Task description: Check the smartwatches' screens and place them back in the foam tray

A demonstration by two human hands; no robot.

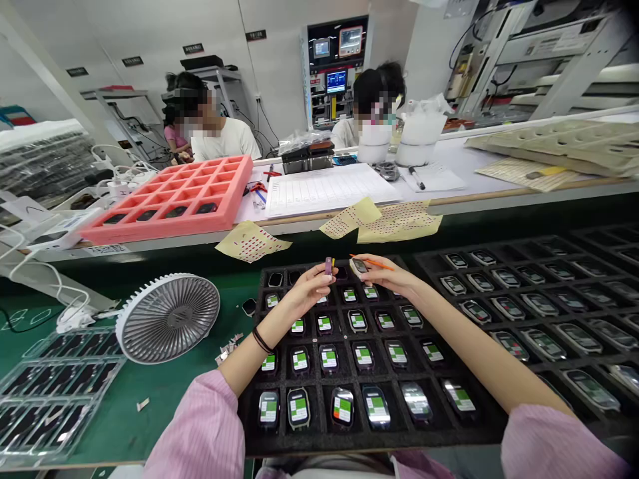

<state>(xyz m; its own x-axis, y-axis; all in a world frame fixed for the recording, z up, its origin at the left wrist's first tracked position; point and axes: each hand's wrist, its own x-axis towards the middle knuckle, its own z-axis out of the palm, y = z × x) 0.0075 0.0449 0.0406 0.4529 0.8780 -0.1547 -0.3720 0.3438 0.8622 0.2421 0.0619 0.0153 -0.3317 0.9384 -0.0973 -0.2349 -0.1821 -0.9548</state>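
Note:
My left hand point(313, 285) is closed, pinching a small purple piece point(328, 266) with a bit of yellow beside it; its exact kind is too small to make out. Close by on the right, my right hand point(382, 274) holds a watch body point(359, 267) at its fingertips. A thin orange stick point(373, 262) lies along the fingers of that same hand. Both hands are over the far rows of a black foam tray point(312, 380). Watches with lit green and white screens, such as one watch point(299, 360), sit in its compartments.
Right of the tray, another black tray point(483, 324) holds many watches. A grey fan point(172, 318) and clear plastic trays point(54, 392) stand at left. Yellow sticker sheets point(399, 223) hang from the shelf edge, below a pink foam tray point(164, 234). Co-workers sit beyond.

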